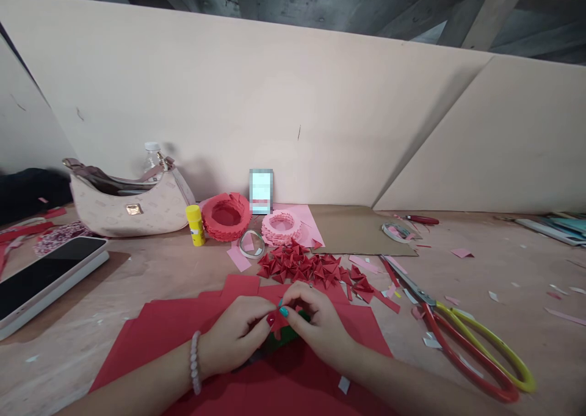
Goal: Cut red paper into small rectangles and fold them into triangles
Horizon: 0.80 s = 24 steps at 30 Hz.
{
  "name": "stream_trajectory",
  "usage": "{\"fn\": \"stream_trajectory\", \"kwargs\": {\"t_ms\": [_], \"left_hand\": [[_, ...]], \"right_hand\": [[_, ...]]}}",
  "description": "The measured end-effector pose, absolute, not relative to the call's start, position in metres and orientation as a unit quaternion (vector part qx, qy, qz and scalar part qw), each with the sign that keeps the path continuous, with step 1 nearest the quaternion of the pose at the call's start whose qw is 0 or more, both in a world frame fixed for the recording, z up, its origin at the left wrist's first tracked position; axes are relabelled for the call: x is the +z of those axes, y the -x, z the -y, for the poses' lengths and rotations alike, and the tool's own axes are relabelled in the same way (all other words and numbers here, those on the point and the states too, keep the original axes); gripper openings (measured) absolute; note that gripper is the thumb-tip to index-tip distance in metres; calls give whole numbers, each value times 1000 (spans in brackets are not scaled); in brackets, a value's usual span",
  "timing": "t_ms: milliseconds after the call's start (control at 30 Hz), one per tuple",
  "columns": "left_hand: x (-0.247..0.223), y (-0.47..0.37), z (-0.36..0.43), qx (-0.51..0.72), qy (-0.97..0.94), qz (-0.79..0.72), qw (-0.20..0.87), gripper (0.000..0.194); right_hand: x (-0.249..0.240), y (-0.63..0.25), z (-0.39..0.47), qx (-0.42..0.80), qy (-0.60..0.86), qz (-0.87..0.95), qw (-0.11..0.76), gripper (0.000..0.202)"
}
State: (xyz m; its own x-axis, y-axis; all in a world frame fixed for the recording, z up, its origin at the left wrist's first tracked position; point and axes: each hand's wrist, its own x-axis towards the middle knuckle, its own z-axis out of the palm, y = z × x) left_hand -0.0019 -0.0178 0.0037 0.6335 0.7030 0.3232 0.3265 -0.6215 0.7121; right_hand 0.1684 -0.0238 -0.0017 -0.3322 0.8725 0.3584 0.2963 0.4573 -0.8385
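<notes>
Both hands meet over red paper sheets (220, 398) spread on the table. My left hand (238, 330), with a beaded bracelet at the wrist, pinches a small piece of red paper (277, 326) between thumb and finger. My right hand (318, 324) is closed on the same piece, its thumb touching my left fingertips. The fingers cover most of the piece. A dark green object (282, 338) lies beneath the hands, partly hidden. Just beyond them is a heap of folded red paper pieces (302, 263).
Large scissors (451, 330) with red and yellow handles lie at right. Behind stand a red paper ring (226, 218), a pink paper ring (280, 227), a yellow glue stick (195, 227), a lit phone (260, 190), cardboard (357, 230) and a handbag (132, 202). Another phone (50, 276) is at left.
</notes>
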Motion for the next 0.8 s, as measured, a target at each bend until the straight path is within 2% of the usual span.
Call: {"fn": "stream_trajectory", "kwargs": {"t_ms": [367,800], "left_hand": [[2,1,18,288,-861,-319,272,32],[-5,1,15,261,-854,-375,248,30]], "right_hand": [[0,-168,26,326,399,749,416,7],[-2,-168,23,369,417,713,426,8]]}}
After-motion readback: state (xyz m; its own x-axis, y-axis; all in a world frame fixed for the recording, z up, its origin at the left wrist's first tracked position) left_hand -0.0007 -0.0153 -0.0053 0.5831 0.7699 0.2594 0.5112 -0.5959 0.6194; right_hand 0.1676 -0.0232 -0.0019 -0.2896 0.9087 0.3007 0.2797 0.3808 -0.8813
